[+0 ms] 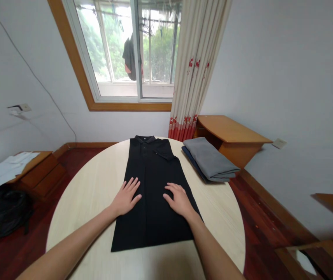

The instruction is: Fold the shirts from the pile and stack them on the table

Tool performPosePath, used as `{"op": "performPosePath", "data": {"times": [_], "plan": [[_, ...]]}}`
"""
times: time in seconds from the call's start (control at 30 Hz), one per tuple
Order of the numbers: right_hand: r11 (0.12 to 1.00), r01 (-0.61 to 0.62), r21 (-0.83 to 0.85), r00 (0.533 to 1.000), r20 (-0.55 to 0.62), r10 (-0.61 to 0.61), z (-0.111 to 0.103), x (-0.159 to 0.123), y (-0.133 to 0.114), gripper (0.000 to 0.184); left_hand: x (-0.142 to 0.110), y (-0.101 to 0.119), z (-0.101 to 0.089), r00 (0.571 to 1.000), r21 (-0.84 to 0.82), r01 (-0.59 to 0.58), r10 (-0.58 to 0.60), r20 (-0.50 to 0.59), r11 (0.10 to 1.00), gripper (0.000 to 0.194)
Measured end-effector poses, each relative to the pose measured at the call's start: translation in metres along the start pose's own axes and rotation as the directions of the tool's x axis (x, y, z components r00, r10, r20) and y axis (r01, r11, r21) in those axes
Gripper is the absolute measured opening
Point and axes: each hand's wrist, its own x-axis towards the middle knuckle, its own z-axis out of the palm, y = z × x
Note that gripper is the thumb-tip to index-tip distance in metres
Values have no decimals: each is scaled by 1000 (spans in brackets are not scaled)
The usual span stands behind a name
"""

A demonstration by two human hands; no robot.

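A black polo shirt (155, 217) lies spread on the round table, its collar at the far side and its hem toward me. Its left edge runs straight, and one short sleeve is folded in across the upper right of the front. My left hand (125, 197) rests flat on the shirt's left edge, fingers spread. On the right part of the shirt lies my right hand (178, 197), palm down, with its thumb apart and its fingers slightly bent. Neither hand grips the cloth.
Folded grey and dark blue clothes (210, 157) are stacked on the pale round table (81, 198) at the right. Behind them stands a wooden desk (233, 130) beside a curtain (198, 58). To the left are a low cabinet (42, 177) with papers and a black bag (3, 214).
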Motion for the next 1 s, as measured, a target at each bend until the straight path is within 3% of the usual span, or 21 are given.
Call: {"op": "performPosePath", "data": {"times": [0.17, 0.3, 0.4, 0.5, 0.63, 0.77, 0.9, 0.93, 0.97, 1.0], "plan": [[983, -167, -78, 970, -192, 150, -11, 0, 22, 35, -76, 41, -7, 994, -63, -97, 100, 46, 993, 66], [947, -315, -56, 915, -282, 288, -26, -4, 35, 37, -106, 56, -29, 980, -155, -162, 178, 94, 974, 55], [920, -391, 9, 897, -218, 383, -34, -5, 40, 42, -97, 58, -56, 974, -302, -158, 198, 107, 940, 46], [887, -443, 129, 878, -138, 459, -37, -7, 44, 49, -70, 61, -74, 969, -494, -144, 223, 104, 857, 48], [800, -496, 338, 849, -6, 529, -43, -17, 46, 45, -36, 74, -69, 965, -659, -156, 257, 59, 736, 39], [727, -422, 541, 896, 127, 426, -55, -31, 33, 27, -27, 92, -51, 966, -727, -114, 245, 77, 677, 33], [750, -300, 589, 953, 221, 208, -59, -34, 3, 39, -30, 104, -43, 971, -771, -69, 220, 94, 634, 53], [764, -307, 568, 936, 325, 134, -58, -32, -2, 44, -31, 106, -42, 971, -771, -76, 221, 85, 632, 61], [778, -336, 531, 882, 468, 61, -57, -28, -5, 48, -32, 107, -41, 972, -759, -93, 224, 71, 644, 68], [791, -377, 482, 793, 609, 7, -56, -22, -6, 51, -32, 108, -40, 971, -733, -120, 234, 56, 670, 74]]}}
